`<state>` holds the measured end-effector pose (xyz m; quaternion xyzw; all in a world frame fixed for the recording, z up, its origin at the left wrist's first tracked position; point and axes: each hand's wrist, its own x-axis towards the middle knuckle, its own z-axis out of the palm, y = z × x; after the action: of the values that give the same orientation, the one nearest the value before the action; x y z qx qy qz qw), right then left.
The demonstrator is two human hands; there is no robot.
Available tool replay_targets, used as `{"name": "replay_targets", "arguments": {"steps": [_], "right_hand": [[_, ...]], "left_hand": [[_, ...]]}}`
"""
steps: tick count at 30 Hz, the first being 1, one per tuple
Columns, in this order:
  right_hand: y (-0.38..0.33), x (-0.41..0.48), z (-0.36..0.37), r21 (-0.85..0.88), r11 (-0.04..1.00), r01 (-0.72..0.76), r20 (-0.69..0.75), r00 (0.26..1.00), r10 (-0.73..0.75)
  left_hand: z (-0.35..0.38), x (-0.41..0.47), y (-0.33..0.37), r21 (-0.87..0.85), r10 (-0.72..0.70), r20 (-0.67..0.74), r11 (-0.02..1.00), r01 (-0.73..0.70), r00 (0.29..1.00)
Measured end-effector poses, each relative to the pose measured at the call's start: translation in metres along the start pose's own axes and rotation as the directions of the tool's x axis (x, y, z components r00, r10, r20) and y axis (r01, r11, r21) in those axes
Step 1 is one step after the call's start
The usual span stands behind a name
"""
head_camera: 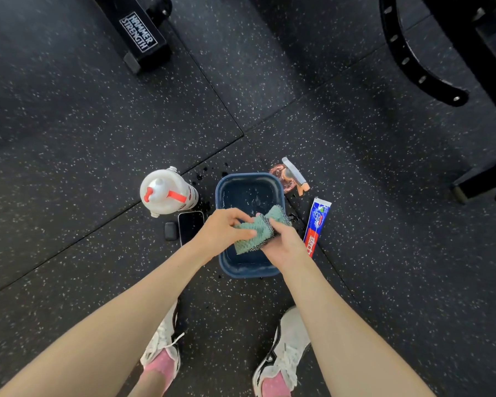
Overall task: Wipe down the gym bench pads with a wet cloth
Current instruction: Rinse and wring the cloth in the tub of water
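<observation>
Teal nubbly cloth (258,232) sits bunched above the dark blue rectangular plastic basin (249,176), left hand (222,232) and right hand (284,245) both curled round it, so wringing with opposite twists, kept low, should keep drips inside.

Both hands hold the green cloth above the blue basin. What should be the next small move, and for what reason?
Probably twist the cloth to wring it over the basin. The left hand and right hand both grip it above the water, and dark splashes already mark the floor, so excess water should drain into the basin, not drip elsewhere.
</observation>
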<state>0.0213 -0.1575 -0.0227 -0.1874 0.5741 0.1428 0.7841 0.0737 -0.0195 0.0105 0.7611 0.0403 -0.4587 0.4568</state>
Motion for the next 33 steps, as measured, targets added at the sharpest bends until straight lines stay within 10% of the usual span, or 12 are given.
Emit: {"name": "replay_targets", "arguments": {"steps": [6,10,16,20,25,29,33], "right_hand": [[0.009,0.009,0.0,-0.29,0.936,0.199,-0.068,0.971,-0.228],[0.012,0.003,-0.004,-0.792,0.497,0.355,0.106,0.881,-0.462],[0.005,-0.002,-0.004,-0.864,0.442,0.243,0.202,0.97,-0.137],[0.005,0.0,-0.008,-0.934,0.068,0.351,0.332,0.923,-0.197],[-0.003,0.007,-0.007,-0.922,-0.027,0.386,0.372,0.865,-0.338],[-0.009,0.006,0.0,-0.941,-0.034,0.336,0.336,0.918,-0.212],[-0.011,0.006,0.006,-0.955,-0.058,0.289,0.294,0.948,-0.119]], "left_hand": [[0.008,0.01,-0.011,0.125,-0.056,-0.068,0.99,0.064,0.996],[0.014,0.018,-0.008,0.088,-0.154,-0.147,0.982,0.168,0.977],[0.018,0.038,0.004,-0.324,-0.404,-0.136,0.881,0.345,0.904],[0.018,0.049,0.009,-0.445,-0.38,-0.086,0.842,0.306,0.921],[0.012,0.057,-0.01,0.31,0.008,-0.057,0.951,0.01,0.998],[0.011,0.05,-0.018,0.752,0.279,0.346,0.489,-0.443,0.896],[0.025,0.052,-0.012,0.878,0.281,0.328,0.261,-0.4,0.902]]}}
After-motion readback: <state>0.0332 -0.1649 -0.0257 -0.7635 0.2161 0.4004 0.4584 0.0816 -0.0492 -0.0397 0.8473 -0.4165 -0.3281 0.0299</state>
